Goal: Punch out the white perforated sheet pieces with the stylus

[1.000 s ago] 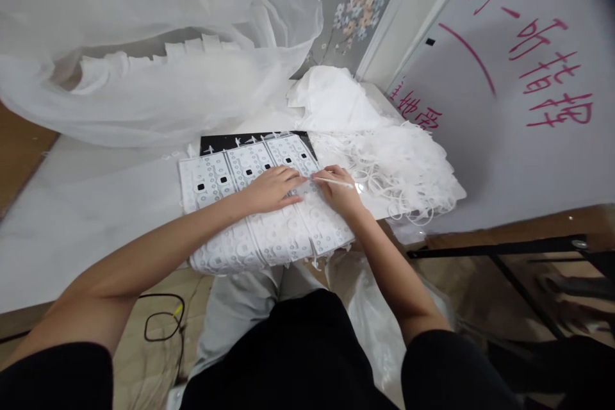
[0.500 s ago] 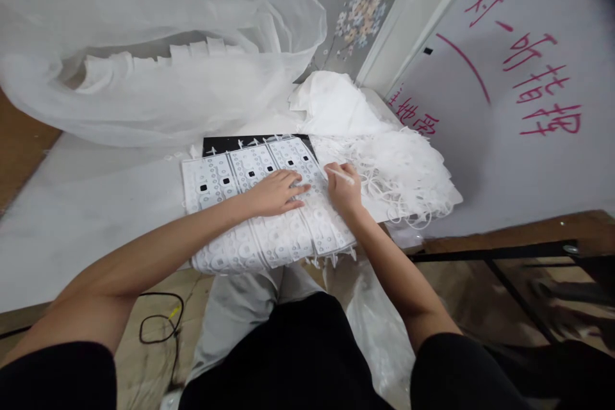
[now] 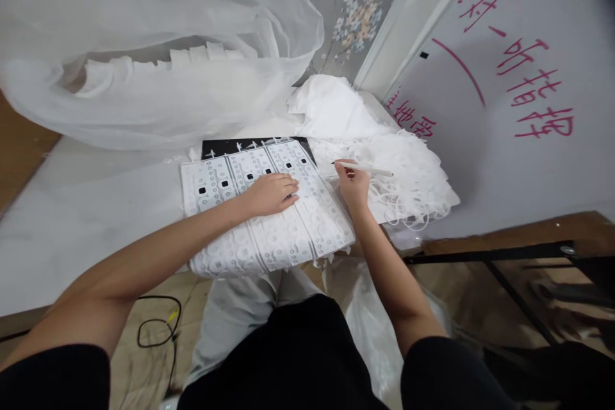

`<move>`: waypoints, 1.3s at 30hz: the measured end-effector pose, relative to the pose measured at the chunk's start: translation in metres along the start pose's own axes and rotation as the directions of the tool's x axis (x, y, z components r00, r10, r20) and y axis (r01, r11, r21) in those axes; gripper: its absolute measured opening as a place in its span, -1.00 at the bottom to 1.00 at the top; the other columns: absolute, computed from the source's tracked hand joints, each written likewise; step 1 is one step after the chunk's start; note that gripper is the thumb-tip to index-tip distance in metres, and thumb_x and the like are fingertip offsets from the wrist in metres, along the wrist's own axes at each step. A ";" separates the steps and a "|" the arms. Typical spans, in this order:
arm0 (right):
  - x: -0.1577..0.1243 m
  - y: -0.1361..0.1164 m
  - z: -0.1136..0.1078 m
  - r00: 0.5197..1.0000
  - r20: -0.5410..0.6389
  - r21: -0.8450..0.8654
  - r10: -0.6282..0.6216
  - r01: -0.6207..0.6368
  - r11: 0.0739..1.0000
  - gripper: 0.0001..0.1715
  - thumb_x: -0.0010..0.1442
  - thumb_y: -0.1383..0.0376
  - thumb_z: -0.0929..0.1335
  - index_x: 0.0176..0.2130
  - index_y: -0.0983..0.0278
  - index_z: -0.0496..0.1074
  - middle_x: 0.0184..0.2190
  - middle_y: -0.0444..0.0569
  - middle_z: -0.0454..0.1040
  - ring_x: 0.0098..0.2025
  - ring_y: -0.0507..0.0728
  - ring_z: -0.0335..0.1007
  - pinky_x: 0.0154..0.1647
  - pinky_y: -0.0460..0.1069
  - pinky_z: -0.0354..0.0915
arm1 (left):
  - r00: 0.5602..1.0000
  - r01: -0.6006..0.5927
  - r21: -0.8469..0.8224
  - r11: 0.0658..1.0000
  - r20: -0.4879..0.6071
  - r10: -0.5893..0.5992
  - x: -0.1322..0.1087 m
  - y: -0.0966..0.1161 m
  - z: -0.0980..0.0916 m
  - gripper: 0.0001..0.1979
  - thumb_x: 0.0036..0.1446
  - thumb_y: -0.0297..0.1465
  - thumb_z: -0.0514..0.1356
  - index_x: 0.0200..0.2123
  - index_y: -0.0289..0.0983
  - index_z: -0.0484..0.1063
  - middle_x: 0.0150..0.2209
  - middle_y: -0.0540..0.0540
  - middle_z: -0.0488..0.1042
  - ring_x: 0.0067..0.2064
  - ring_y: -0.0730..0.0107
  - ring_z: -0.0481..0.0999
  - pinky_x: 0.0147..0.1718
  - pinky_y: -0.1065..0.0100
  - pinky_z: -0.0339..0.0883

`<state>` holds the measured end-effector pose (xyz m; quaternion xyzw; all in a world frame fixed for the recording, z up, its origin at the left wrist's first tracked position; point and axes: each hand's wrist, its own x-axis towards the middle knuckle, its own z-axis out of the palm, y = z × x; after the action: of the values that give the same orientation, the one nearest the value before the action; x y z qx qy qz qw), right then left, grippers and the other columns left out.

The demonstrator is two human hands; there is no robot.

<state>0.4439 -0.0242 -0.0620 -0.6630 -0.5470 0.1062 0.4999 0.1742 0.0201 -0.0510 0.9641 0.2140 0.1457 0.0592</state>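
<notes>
A white sheet printed with grey rows of patterns and black squares (image 3: 269,237) lies in front of me, its near edge curving down over my lap. My left hand (image 3: 275,193) rests flat on its middle, fingers stretched out. Just past the sheet's right edge, my right hand (image 3: 354,187) is closed around a slim white pen-shaped tool (image 3: 377,170) with a dark pointed tip. That tip points left and stands off the sheet; whether it is a pen or a craft knife I cannot tell. Under the sheet's far edge a black board (image 3: 223,146) shows, with small white cut-out tabs along it.
Tangled white strips and loops (image 3: 408,173) are heaped on the right. Behind them sits a pile of white sheets (image 3: 331,106). A big translucent bag (image 3: 192,102) holds white pieces at the back left. A whiteboard with red writing (image 3: 528,173) leans at right; a black cable (image 3: 158,320) lies below.
My right hand has moved right, off the sheet, and the tool has swung so its tip points left. My left hand has shifted slightly left with its fingers closer together.
</notes>
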 end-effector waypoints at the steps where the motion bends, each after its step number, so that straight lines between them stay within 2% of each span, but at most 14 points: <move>1: 0.000 0.001 0.000 1.000 -0.007 -0.018 0.021 -0.021 1.000 -0.53 0.32 -0.02 0.33 -0.27 0.29 0.60 -0.30 0.04 0.62 -0.39 0.12 0.43 -0.34 0.02 0.34 | 1.000 -0.002 -0.013 1.000 -0.001 0.002 0.000 -0.001 0.000 -0.63 0.46 -0.23 0.02 -0.04 -0.22 0.60 0.13 -0.11 0.58 0.18 0.18 0.52 0.23 0.15 0.33; 4: 0.002 0.005 -0.001 0.996 -0.031 -0.059 0.078 -0.080 0.995 -0.45 0.31 -0.07 0.33 -0.48 0.27 0.50 -0.53 -0.02 0.51 -0.52 0.09 0.29 -0.43 0.03 0.27 | 1.000 -0.007 -0.038 0.999 0.007 0.007 0.004 -0.001 -0.003 -0.64 0.46 -0.23 0.01 -0.03 -0.23 0.58 0.09 -0.13 0.59 0.15 0.17 0.52 0.18 0.15 0.36; 7: 0.004 0.006 0.000 0.995 -0.050 -0.053 0.085 -0.087 0.995 -0.47 0.31 -0.07 0.34 -0.49 0.24 0.47 -0.60 -0.07 0.40 -0.53 0.09 0.23 -0.44 0.04 0.25 | 0.999 0.036 -0.037 0.999 0.010 -0.035 0.017 0.003 -0.005 -0.62 0.46 -0.24 0.02 0.10 -0.27 0.52 0.04 -0.18 0.58 0.09 0.12 0.52 0.10 0.11 0.39; 9: 0.004 0.006 0.000 0.991 -0.085 -0.080 0.099 -0.106 0.991 -0.45 0.30 -0.08 0.36 -0.54 0.22 0.41 -0.67 -0.13 0.25 -0.55 0.08 0.15 -0.45 0.04 0.21 | 0.997 0.081 -0.039 0.996 -0.005 -0.081 0.031 0.007 -0.005 -0.60 0.45 -0.26 0.04 0.20 -0.27 0.47 0.03 -0.20 0.56 0.05 0.10 0.51 0.07 0.10 0.39; 12: 0.005 0.004 -0.002 0.984 -0.148 -0.114 0.100 -0.117 0.987 -0.39 0.29 -0.11 0.36 -0.60 0.21 0.33 -0.70 -0.20 0.06 -0.57 0.05 0.02 -0.46 0.04 0.14 | 0.995 0.102 -0.034 0.994 -0.017 -0.103 0.050 0.013 -0.001 -0.64 0.43 -0.32 0.06 0.14 -0.24 0.54 0.02 -0.20 0.54 0.02 0.09 0.50 0.04 0.10 0.38; 15: 0.005 0.002 -0.006 0.984 -0.172 -0.094 0.053 -0.070 0.993 -0.45 0.34 -0.06 0.32 -0.41 0.31 0.52 -0.65 -0.19 0.15 -0.54 0.04 0.06 -0.42 0.02 0.12 | 0.997 0.074 -0.020 0.997 -0.007 -0.074 0.057 0.015 0.006 -0.68 0.42 -0.36 0.07 -0.05 -0.23 0.64 0.01 -0.18 0.56 0.03 0.10 0.50 0.02 0.11 0.38; 18: 0.005 0.000 -0.007 0.984 -0.179 -0.075 0.009 -0.022 0.997 -0.51 0.35 0.01 0.31 -0.17 0.35 0.61 -0.56 -0.15 0.31 -0.47 0.05 0.16 -0.36 0.00 0.14 | 0.999 0.038 -0.011 0.999 -0.026 -0.038 0.053 0.017 0.011 -0.68 0.42 -0.39 0.06 -0.09 -0.25 0.65 0.03 -0.18 0.58 0.04 0.14 0.51 0.03 0.14 0.37; 22: 0.007 -0.002 -0.005 0.989 -0.146 -0.014 -0.003 0.001 1.000 -0.53 0.34 0.04 0.33 -0.15 0.34 0.63 -0.46 -0.08 0.46 -0.42 0.06 0.25 -0.30 -0.01 0.20 | 0.999 0.034 -0.002 0.999 -0.019 -0.035 0.050 0.019 0.011 -0.68 0.42 -0.40 0.06 -0.15 -0.24 0.65 0.02 -0.14 0.62 0.03 0.18 0.53 0.06 0.16 0.37; 25: 0.006 -0.005 -0.005 0.993 -0.122 0.033 -0.004 0.008 0.999 -0.53 0.33 0.04 0.33 -0.14 0.35 0.63 -0.40 -0.03 0.54 -0.39 0.07 0.31 -0.29 0.00 0.24 | 0.996 0.084 -0.014 0.996 0.031 -0.083 0.059 0.020 0.009 -0.72 0.39 -0.41 0.09 -0.18 -0.26 0.63 -0.05 -0.14 0.62 -0.01 0.16 0.53 0.02 0.17 0.38; 28: 0.001 -0.008 -0.006 0.994 -0.112 0.063 -0.007 0.014 0.998 -0.54 0.32 0.04 0.34 -0.15 0.36 0.63 -0.39 -0.01 0.56 -0.40 0.07 0.32 -0.31 -0.01 0.25 | 0.986 0.153 -0.023 0.988 0.070 -0.151 0.072 0.019 0.007 -0.78 0.36 -0.43 0.13 -0.21 -0.29 0.60 -0.11 -0.17 0.59 -0.02 0.13 0.51 -0.02 0.18 0.36; 32: -0.001 -0.009 -0.004 0.997 -0.077 0.118 -0.005 0.014 0.993 -0.53 0.31 0.01 0.35 -0.14 0.33 0.63 -0.35 0.00 0.58 -0.40 0.08 0.35 -0.35 -0.02 0.23 | 0.976 0.194 0.034 0.980 0.094 -0.196 0.080 0.022 0.009 -0.82 0.33 -0.49 0.12 -0.21 -0.34 0.54 -0.05 -0.25 0.52 0.03 0.06 0.46 -0.03 0.14 0.34; 35: 0.016 -0.008 0.003 1.000 -0.002 0.158 -0.006 0.006 0.987 -0.52 0.27 -0.02 0.36 -0.18 0.32 0.63 -0.29 0.02 0.61 -0.34 0.11 0.42 -0.35 -0.02 0.24 | 0.975 0.196 0.070 0.978 0.089 -0.202 0.078 0.028 0.012 -0.80 0.29 -0.57 0.07 -0.13 -0.39 0.49 0.00 -0.33 0.48 0.07 -0.02 0.42 0.00 0.07 0.34; 39: 0.075 -0.016 0.028 0.986 0.152 0.168 0.065 -0.091 0.982 -0.51 0.17 -0.04 0.43 -0.35 0.35 0.60 -0.48 -0.05 0.54 -0.33 0.15 0.44 -0.31 -0.01 0.28 | 0.977 0.169 0.073 0.983 0.119 -0.176 0.075 0.033 0.006 -0.83 0.24 -0.58 0.10 -0.16 -0.38 0.46 -0.02 -0.35 0.49 0.06 -0.02 0.43 0.03 0.09 0.35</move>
<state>0.4431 0.0515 -0.0322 -0.6281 -0.5442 0.2216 0.5101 0.2539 0.0223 -0.0312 0.9505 0.2972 0.0726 0.0545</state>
